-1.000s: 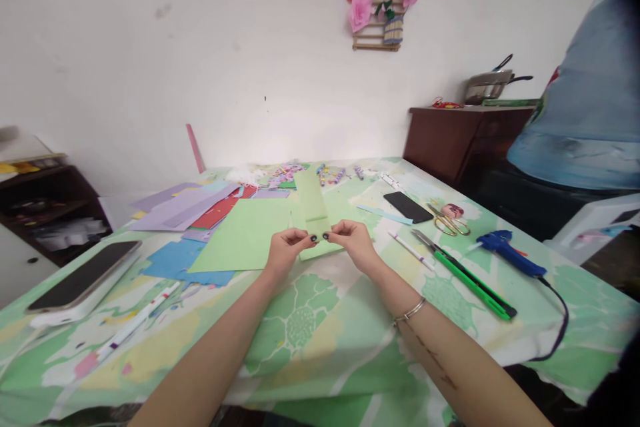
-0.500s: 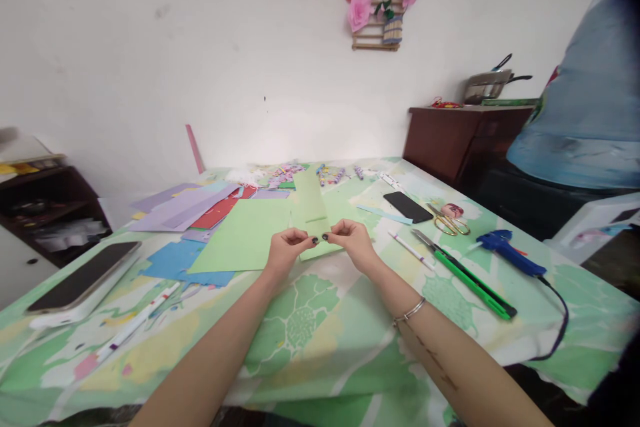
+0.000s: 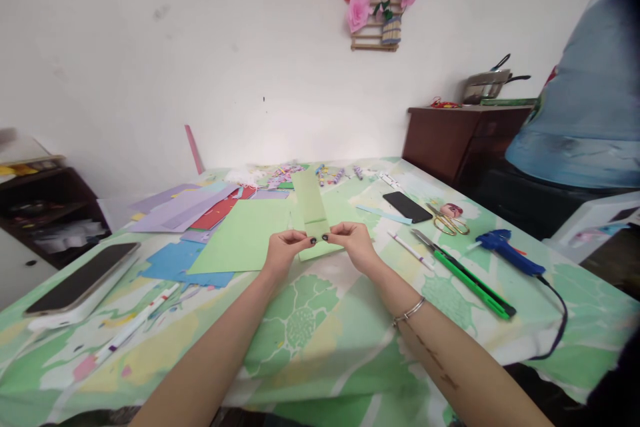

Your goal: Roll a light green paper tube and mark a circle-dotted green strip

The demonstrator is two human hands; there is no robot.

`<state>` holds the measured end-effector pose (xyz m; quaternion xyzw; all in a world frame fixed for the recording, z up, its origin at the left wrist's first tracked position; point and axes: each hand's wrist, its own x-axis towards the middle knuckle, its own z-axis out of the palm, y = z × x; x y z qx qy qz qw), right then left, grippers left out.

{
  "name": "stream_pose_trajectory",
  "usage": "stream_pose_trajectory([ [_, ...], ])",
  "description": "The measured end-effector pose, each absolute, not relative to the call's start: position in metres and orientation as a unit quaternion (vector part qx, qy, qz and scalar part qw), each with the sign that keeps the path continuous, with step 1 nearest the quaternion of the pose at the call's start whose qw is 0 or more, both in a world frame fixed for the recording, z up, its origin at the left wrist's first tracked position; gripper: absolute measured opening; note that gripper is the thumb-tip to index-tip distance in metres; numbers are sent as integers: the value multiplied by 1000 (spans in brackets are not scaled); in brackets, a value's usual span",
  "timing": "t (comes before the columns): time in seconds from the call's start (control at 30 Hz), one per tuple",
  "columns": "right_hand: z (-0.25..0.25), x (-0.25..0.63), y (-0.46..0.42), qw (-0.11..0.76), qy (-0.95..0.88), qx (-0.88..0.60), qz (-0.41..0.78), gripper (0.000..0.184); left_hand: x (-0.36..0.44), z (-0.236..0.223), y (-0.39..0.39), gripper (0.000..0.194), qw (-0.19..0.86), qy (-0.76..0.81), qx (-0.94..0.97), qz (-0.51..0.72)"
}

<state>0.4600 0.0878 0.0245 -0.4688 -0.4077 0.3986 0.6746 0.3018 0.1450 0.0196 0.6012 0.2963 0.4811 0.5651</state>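
Note:
A narrow strip of light green paper is pinched at its near end between my two hands, with a crease or fold across it just beyond my thumbs. My left hand closes on the left edge of that end, and my right hand on the right edge. The strip's far end tilts up and away from me. Below it lies a wider sheet of green paper, partly covered by the strip and my right hand. Another large green sheet is just left of my left hand.
Purple sheets, red paper and blue paper lie to the left, near a phone. On the right are a dark phone, gold-handled scissors, a green utility knife, a pen and a blue glue gun.
The strip's fold stands slightly more raised and the strip tilts a little differently. Both hands keep their pinch in nearly the same place.

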Motion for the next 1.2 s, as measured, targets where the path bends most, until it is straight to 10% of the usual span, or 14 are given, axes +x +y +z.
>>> stream_pose_trajectory([
  [1.2,21,459,90,679,-423,-444,403,32,306,12,147,21,595,270,588,477],
])
